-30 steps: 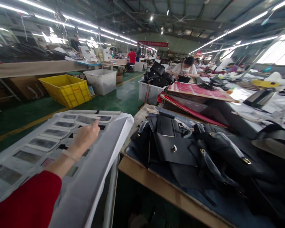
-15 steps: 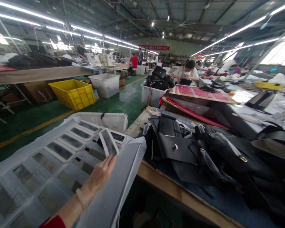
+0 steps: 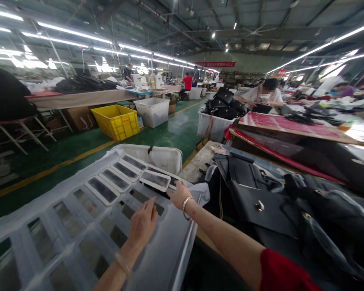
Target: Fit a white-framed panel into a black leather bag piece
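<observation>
- We see our right hand [image 3: 178, 195] reaching forward to a white-framed card [image 3: 155, 180], a small panel with a dark window; the fingers lie at its near edge, but whether they grip it or only touch it we cannot tell from here.
- The card sits just beyond that hand, at the end of a row of like cards [image 3: 115, 180] running off to the left, each overlapping the next. We judge they are lined up so that each can be taken or set down in turn.
- Our left hand [image 3: 143, 223] lies flat and spread, holding nothing, on the white sheet [image 3: 157, 262] nearer to us than the right hand. It seems to press the sheet down so it keeps from sliding.
- Under both hands the sheet covers a slatted white rack [image 3: 48, 242] with dark gaps showing through.
- Just past the cards stands a white bin [image 3: 166, 157].
- To the right of the right hand, the desk [image 3: 197, 161] carries a heap of black bags [image 3: 255, 194], the nearest with a metal clasp [image 3: 259, 206].
- Well beyond the hands are a yellow crate [image 3: 117, 120] on the green floor [image 3: 176, 133] and a seated person [image 3: 265, 93] working at another desk.
</observation>
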Tool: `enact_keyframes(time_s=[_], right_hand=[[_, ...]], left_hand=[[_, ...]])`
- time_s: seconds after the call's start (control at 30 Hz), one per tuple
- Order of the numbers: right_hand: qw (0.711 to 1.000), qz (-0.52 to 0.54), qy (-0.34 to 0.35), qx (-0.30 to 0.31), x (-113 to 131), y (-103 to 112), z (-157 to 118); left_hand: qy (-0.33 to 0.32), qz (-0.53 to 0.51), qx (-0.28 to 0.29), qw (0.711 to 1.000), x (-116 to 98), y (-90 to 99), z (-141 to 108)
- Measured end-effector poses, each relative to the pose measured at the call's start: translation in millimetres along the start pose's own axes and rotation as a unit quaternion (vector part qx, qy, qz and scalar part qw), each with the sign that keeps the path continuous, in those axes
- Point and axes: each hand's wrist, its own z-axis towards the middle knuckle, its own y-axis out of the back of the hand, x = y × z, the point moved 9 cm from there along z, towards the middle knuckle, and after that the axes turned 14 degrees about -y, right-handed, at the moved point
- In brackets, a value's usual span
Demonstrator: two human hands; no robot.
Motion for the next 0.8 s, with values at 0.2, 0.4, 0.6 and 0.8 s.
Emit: enact_keyframes(time_s=[0.2, 0.4, 0.6, 0.8], right_hand=[[0.976, -0.13, 0.169, -0.037, 69, -36, 27], [0.978, -0.182, 0.102, -0.023, 64, -89, 63], [0.991, -0.067, 0.053, -0.099, 41, -56, 60], [0.96, 0.062, 0.199, -0.188, 60, 59, 31]], left_hand=[[0.145, -0.023, -0.003, 0.989, 88, -46.3, -10], [0.104, -0.041, 0.021, 0.993, 70, -71.7, 12], [0.15, -0.083, 0.014, 0.985, 73, -68.7, -8], [0.177, -0.265, -0.054, 0.946, 78, -76.4, -19]])
